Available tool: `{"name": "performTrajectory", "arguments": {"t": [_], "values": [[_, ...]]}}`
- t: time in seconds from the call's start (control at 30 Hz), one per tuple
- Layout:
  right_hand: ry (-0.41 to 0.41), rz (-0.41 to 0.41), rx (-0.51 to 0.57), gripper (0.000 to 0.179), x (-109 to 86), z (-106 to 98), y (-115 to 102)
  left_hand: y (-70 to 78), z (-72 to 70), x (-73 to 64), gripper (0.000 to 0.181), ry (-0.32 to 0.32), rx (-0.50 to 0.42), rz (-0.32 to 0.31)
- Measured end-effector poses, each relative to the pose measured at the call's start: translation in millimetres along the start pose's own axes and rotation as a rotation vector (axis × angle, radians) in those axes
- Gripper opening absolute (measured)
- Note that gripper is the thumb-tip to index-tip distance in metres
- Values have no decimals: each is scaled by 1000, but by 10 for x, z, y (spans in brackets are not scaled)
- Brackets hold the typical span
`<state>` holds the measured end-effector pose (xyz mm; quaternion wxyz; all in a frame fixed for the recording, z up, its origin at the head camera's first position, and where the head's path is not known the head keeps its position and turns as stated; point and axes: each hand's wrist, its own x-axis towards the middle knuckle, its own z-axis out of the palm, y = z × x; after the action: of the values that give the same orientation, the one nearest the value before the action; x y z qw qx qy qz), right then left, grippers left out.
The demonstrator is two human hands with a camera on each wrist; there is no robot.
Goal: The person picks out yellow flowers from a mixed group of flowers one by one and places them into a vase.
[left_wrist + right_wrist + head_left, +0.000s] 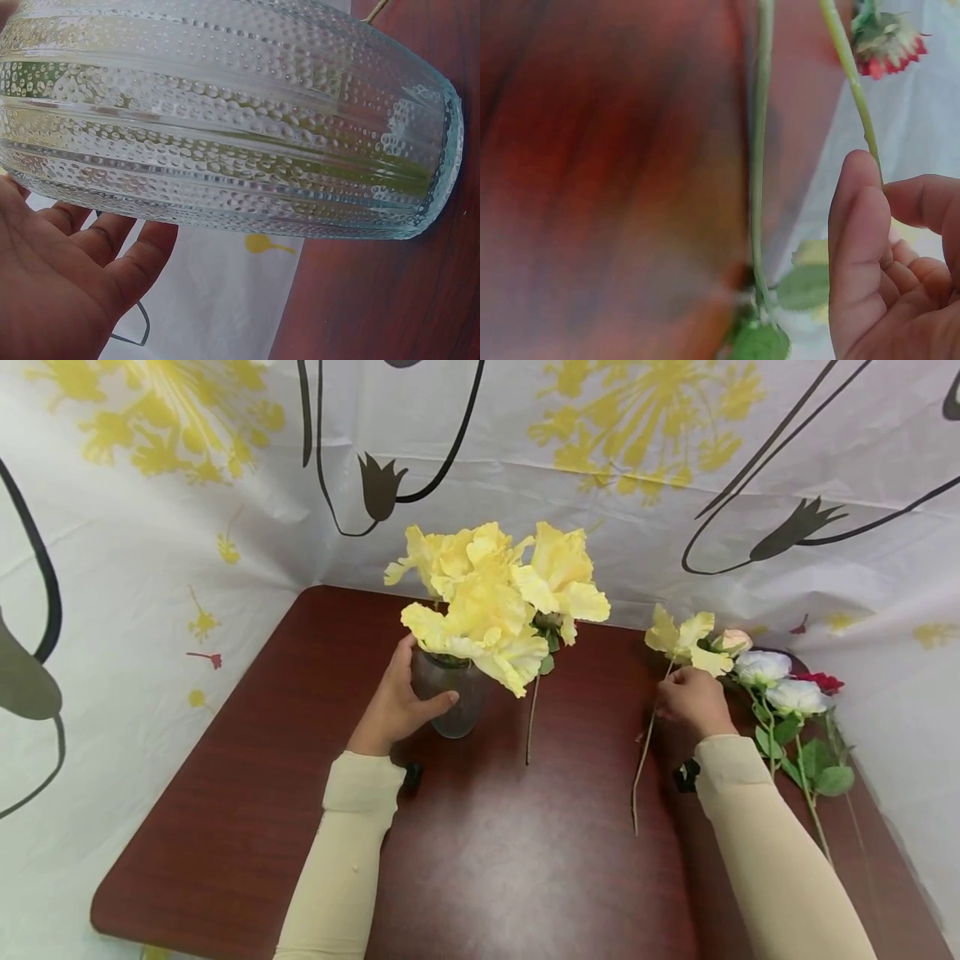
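Note:
A ribbed, dimpled glass vase [247,142] stands on the table, holding several large yellow flowers [487,593]. My left hand [405,706] grips the vase just below its rim, thumb across the front and fingers round the left side; in the left wrist view those fingers lie along the glass. At the right, my right hand [697,697] pinches the stem of a single yellow flower [682,635] close under its bloom. That stem [859,97] runs between thumb and fingertips in the right wrist view. In the head view its lower end slants toward the table's front.
Right of the right hand lie white flowers [795,697], a pink bud [732,642] and a red flower [821,681] with leafy stems. Another stem [533,727] lies just right of the vase. A patterned sheet [480,468] hangs behind the dark red-brown table [225,827].

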<state>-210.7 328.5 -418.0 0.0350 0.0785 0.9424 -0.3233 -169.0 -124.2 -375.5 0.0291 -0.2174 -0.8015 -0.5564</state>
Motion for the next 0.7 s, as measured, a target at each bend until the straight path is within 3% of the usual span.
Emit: {"name": "performTrajectory", "arguments": {"t": [0.23, 0.53, 0.7], "values": [[17, -40, 11, 20, -38, -57, -166, -6, -1, 5, 91, 2, -2, 16], [-8, -15, 97, 22, -117, -64, -257, -2, -4, 5, 91, -4, -7, 0], [19, -20, 118, 26, -175, -88, -272, -6, -6, 7, 91, -2, -2, 10]]}}
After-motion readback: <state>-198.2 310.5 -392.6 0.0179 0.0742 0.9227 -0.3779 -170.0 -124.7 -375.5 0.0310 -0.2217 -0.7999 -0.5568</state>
